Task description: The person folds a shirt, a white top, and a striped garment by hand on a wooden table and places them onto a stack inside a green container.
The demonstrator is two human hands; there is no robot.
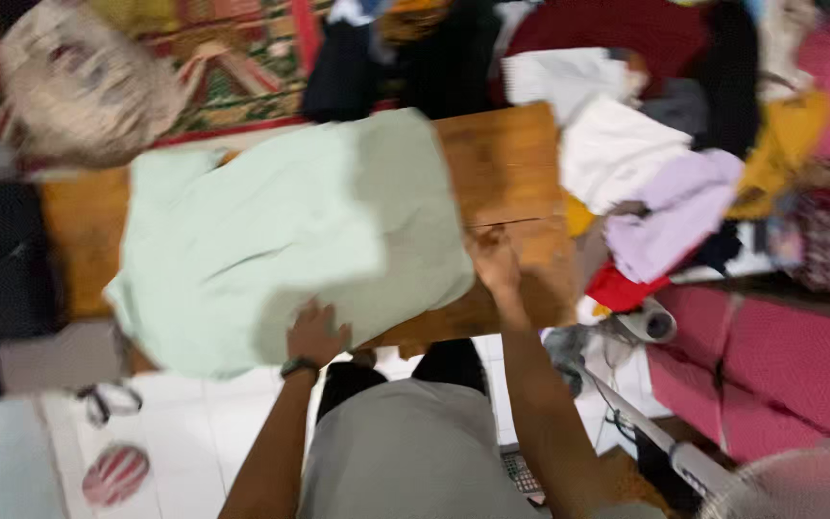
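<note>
A pale mint-green garment point(290, 240) lies spread across a low wooden table point(506, 159). My left hand point(316, 333), with a dark band at the wrist, presses flat on the garment's near edge. At the garment's right near corner my right hand point(494, 261) rests where cloth meets wood; whether it pinches the fabric I cannot tell through the blur. Both forearms reach forward from my grey-clad lap.
A heap of mixed clothes point(665, 183) in white, lilac, yellow, red and black lies right of the table. A patterned rug point(242, 67) lies beyond it. Pink cushions point(770, 365) and a white fan point(799, 485) sit at lower right. White floor tiles point(194, 442) are below.
</note>
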